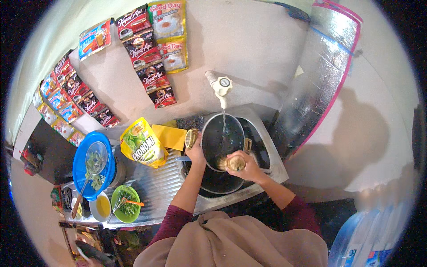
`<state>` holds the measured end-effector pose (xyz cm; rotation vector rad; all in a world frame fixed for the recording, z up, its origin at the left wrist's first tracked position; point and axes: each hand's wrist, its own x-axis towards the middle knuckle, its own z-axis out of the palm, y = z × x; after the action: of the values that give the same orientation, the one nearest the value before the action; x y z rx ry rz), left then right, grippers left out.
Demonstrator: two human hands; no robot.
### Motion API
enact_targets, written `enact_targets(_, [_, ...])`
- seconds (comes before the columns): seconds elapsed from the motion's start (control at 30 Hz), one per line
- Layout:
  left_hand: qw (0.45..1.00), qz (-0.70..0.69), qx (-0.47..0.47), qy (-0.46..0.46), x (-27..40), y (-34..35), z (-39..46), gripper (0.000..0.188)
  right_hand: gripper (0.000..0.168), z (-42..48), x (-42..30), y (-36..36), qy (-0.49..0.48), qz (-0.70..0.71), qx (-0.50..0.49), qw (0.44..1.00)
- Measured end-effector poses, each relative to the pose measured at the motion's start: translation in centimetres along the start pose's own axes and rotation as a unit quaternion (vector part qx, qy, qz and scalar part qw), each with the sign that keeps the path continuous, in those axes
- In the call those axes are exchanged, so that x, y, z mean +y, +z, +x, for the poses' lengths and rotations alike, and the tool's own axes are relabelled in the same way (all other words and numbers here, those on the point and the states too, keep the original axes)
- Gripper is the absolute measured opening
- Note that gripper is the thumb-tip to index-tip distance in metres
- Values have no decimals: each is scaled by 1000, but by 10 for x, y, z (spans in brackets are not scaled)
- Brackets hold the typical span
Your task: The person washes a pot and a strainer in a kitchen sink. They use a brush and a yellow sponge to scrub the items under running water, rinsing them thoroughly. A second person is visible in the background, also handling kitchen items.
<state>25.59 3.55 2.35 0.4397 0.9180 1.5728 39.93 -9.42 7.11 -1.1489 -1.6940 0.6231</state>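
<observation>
Water runs from a cream plastic tap [223, 90] into a dark cooking pot [213, 133], which is tilted in the steel sink [275, 160]. My left hand [196, 152] grips the pot's left side by its gold-coloured handle [191, 138]. In my right hand [248, 167] is a round brown scrubbing brush [235, 163], held at the pot's near rim with its bristles partly hidden. The pot's other gold-coloured handle [247, 145] shows at the right. Beneath the pot, another dark round vessel [222, 183] lies in the sink.
On the ribbed drainboard [153, 187] stand a yellow dish-soap pouch [143, 143], a blue basket [78, 167] with a strainer, a green bowl [136, 213] of chopped greens and a white bowl [93, 213] of yellow liquid. Sachet strips [143, 50] hang behind. A silvery sheet [317, 76] stands right of the sink.
</observation>
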Motion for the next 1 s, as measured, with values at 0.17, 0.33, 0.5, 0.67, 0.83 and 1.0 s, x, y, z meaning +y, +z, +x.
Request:
enact_targets(0.17, [998,54,27,-7,-5,1,0,30,23,29,-1,-5,201,294,160,921])
enact_targets(0.33, [999,36,8,2,-9,-6,6,29,24,33,63,-50,270,105,95,952])
enact_targets(0.5, [999,18,10,-36,-5,-1,6,29,31,65,45,-56,48,-36,89,994])
enact_targets(0.67, [999,16,20,-32,-8,-5,8,28,31,46,46,-46,45,-57,81,994])
enact_targets(0.83, [1000,8,20,-17,-13,-4,8,29,23,19,11,-20,229,173,99,953])
enact_targets(1.0, [999,21,37,12,-11,-7,7,28,20,23,-3,-16,229,283,157,918])
